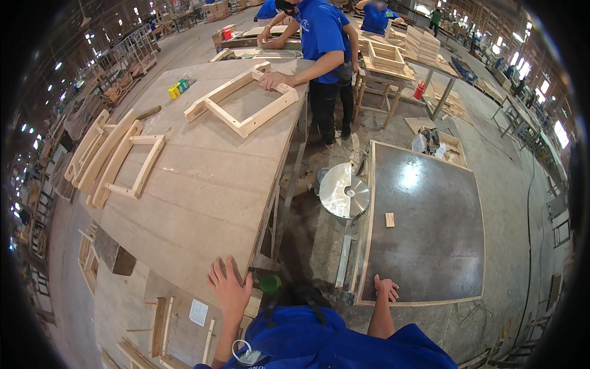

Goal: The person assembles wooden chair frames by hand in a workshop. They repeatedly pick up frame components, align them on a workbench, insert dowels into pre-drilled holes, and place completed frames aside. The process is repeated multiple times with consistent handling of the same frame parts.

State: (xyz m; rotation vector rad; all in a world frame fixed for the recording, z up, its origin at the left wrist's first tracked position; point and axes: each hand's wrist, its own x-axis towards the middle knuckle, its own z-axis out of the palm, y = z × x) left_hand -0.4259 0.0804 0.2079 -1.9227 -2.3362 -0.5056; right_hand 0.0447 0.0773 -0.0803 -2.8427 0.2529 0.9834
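Observation:
My left hand [230,288] rests with its fingers spread on the near edge of the large plywood-topped table [203,203]. My right hand [385,287] lies at the near left corner of a dark, smooth-topped saw table [424,246], fingers stretched out and holding nothing. On that dark top sits a small wooden block [389,219]. Beside the table's left edge stands a round saw blade [344,192]. Farther up the plywood, a co-worker's hand [276,80] is on a pale wooden frame [243,126].
More wooden frames [132,166] stand at the plywood's left side. A yellow and green box [178,88] lies near its far end. Close to my left hand is a green round object [269,283]. A person in blue [321,37] stands beyond the blade. Lower left, wooden strips [158,326] lie on another board.

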